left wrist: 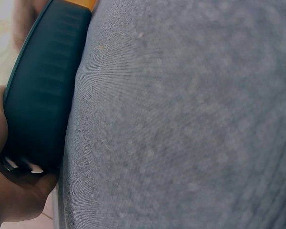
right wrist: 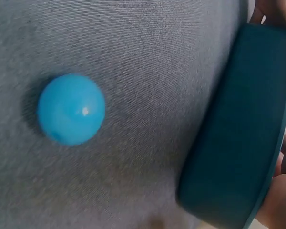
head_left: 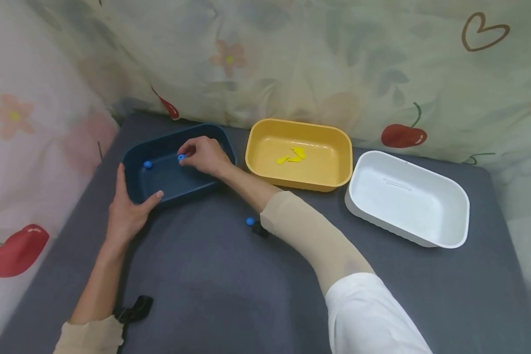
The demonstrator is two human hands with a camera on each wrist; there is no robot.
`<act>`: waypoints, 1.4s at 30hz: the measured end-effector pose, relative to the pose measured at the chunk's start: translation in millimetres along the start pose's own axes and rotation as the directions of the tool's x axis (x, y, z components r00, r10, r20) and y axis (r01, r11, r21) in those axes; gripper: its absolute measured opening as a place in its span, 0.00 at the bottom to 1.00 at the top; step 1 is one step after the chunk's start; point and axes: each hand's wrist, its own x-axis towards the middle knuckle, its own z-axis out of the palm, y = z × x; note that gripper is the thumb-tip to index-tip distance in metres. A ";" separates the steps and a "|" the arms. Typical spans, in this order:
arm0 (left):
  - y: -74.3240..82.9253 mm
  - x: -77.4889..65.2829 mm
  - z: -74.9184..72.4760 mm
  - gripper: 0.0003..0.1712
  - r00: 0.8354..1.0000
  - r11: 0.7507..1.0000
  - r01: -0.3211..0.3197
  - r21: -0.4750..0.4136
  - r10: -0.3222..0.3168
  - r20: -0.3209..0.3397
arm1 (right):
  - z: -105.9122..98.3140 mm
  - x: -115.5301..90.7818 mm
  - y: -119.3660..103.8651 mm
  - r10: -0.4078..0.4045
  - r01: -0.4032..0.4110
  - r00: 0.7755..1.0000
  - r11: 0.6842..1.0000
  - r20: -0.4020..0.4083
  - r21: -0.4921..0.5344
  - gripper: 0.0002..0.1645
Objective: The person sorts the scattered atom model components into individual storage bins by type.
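Note:
My left hand (head_left: 127, 216) grips the near left corner of a dark blue tray (head_left: 181, 193), thumb at the front rim and fingers along the left end. In the left wrist view the hand wraps round the end of the tray. Over the tray's inside, my right hand (head_left: 205, 156) pinches a small blue bead (head_left: 181, 157) between thumb and fingertips. Another blue bead (head_left: 148, 164) lies on the tray floor at the left. One more round blue bead (right wrist: 71, 109) sits on the grey cloth, outside the tray, near the right forearm.
A yellow tray (head_left: 298, 183) with several small yellow pieces (head_left: 294, 158) stands at the back middle. To its right is a white tray (head_left: 407, 199). Black wrist mounts (head_left: 134, 309) show at the forearms. A patterned curtain (head_left: 292, 73) hangs behind the table.

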 end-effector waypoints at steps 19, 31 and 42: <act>0.2 0.7 -0.5 0.62 1.000 1.000 -0.003 0.011 0.003 -0.005 | 13.4 13.6 1.4 0.094 -0.088 0.994 0.990 0.053 -0.110 0.10; -0.9 -1.2 0.4 0.62 1.000 1.000 -0.004 0.005 0.004 -0.005 | 17.2 14.0 2.5 0.137 -0.115 0.985 0.974 0.103 -0.195 0.12; -1.1 -1.0 -0.5 0.62 1.000 1.000 0.003 0.002 -0.003 -0.007 | 9.1 12.2 -2.0 0.136 -0.104 0.984 0.964 0.113 -0.246 0.18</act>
